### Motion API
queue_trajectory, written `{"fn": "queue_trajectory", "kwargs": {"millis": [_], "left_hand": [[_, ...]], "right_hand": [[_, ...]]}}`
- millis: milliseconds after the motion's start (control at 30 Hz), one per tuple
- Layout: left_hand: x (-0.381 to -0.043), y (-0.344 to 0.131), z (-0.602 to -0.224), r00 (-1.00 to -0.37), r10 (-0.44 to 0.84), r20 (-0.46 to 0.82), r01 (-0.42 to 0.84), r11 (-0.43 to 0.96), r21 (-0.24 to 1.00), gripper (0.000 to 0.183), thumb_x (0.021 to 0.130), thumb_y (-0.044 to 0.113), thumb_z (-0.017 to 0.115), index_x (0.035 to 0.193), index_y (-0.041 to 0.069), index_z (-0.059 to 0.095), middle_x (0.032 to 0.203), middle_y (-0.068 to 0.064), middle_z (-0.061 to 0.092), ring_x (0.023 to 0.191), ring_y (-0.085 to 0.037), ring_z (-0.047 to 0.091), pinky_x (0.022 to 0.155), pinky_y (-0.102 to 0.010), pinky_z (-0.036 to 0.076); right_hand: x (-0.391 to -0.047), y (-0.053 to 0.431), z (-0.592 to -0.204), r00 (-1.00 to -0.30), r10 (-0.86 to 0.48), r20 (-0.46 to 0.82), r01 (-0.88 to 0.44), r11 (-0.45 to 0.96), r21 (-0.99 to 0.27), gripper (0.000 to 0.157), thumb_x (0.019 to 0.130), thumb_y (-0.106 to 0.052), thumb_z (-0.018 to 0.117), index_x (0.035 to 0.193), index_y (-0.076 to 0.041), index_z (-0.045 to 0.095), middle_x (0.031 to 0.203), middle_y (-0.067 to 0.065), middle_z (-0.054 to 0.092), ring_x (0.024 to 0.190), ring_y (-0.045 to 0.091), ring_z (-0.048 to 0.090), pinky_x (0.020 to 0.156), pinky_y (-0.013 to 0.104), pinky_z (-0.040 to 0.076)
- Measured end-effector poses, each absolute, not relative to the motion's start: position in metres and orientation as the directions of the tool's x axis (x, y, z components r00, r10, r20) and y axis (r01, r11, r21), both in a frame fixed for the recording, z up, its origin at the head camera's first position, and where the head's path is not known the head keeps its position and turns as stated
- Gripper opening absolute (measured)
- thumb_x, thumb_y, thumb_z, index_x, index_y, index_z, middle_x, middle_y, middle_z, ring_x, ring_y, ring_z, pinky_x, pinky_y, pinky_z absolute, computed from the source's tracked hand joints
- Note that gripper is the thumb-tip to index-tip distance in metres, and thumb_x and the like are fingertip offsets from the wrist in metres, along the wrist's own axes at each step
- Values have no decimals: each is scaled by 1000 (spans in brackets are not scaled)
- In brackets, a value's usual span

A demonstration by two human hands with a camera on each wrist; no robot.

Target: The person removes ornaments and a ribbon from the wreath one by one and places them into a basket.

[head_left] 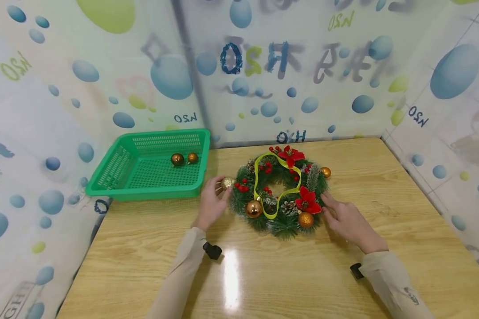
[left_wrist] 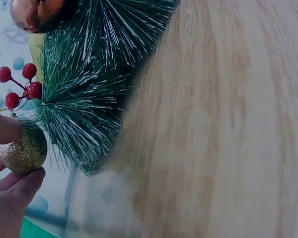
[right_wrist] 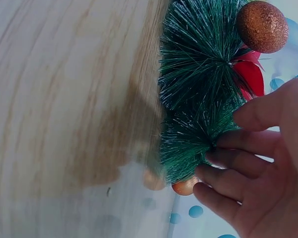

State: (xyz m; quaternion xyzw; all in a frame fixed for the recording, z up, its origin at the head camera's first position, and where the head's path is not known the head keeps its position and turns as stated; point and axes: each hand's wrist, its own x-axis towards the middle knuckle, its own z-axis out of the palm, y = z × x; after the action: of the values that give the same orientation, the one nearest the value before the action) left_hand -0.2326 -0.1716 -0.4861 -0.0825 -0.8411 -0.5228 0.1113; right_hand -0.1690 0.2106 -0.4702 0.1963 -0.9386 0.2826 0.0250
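Observation:
A green Christmas wreath [head_left: 283, 228] lies on the table, with red berries, red poinsettias, pinecones and a loop of yellow-green ribbon [head_left: 257, 175] on top. At its left edge, my left hand [head_left: 212, 201] pinches a gold glitter bauble [left_wrist: 24, 151] between thumb and fingertips, beside a sprig of red berries [left_wrist: 30, 89]. On the opposite side, my right hand [head_left: 349, 221] has its fingertips against the pine needles, thumb held apart. A shiny copper bauble [head_left: 253, 208] and an orange glitter bauble [head_left: 305, 219] sit on the front of the wreath; another orange bauble [head_left: 325, 172] shows at its right.
A green plastic basket [head_left: 151, 192] stands at the table's back left, holding a brown bauble [head_left: 177, 159] and a smaller orange-brown bauble [head_left: 193, 157]. Patterned walls bound the wooden table [head_left: 287, 283] at the back and sides.

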Motion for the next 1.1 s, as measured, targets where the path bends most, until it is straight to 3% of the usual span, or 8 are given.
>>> {"fn": "queue_trajectory", "kwargs": {"millis": [333, 767, 1100], "left_hand": [[-230, -167, -479, -945, 22, 327, 301, 456, 838, 45, 97, 6, 66, 137, -7, 51, 131, -22, 56, 122, -37, 60, 105, -44, 54], [-228, -168, -482, -939, 37, 342, 320, 460, 828, 47, 93, 3, 70, 134, -11, 52, 126, -23, 58, 115, -38, 63, 102, -44, 57], [-230, -171, -469, -913, 55, 403, 374, 504, 778, 43, 94, 8, 71, 131, -6, 56, 122, -21, 60, 113, -35, 63, 100, -43, 58]], "right_hand": [[-166, 211, -470, -919, -341, 196, -394, 778, -490, 46, 99, -3, 53, 141, 15, 48, 142, 37, 47, 35, -5, 21, 29, 17, 28], [-155, 211, -467, -937, -279, 209, -345, 831, -436, 43, 95, 0, 53, 135, 16, 55, 136, 39, 52, 35, -2, 19, 31, 16, 23], [-152, 210, -467, -939, -267, 215, -337, 837, -431, 44, 94, 1, 54, 135, 17, 54, 135, 40, 51, 36, -2, 19, 32, 17, 24]]}}
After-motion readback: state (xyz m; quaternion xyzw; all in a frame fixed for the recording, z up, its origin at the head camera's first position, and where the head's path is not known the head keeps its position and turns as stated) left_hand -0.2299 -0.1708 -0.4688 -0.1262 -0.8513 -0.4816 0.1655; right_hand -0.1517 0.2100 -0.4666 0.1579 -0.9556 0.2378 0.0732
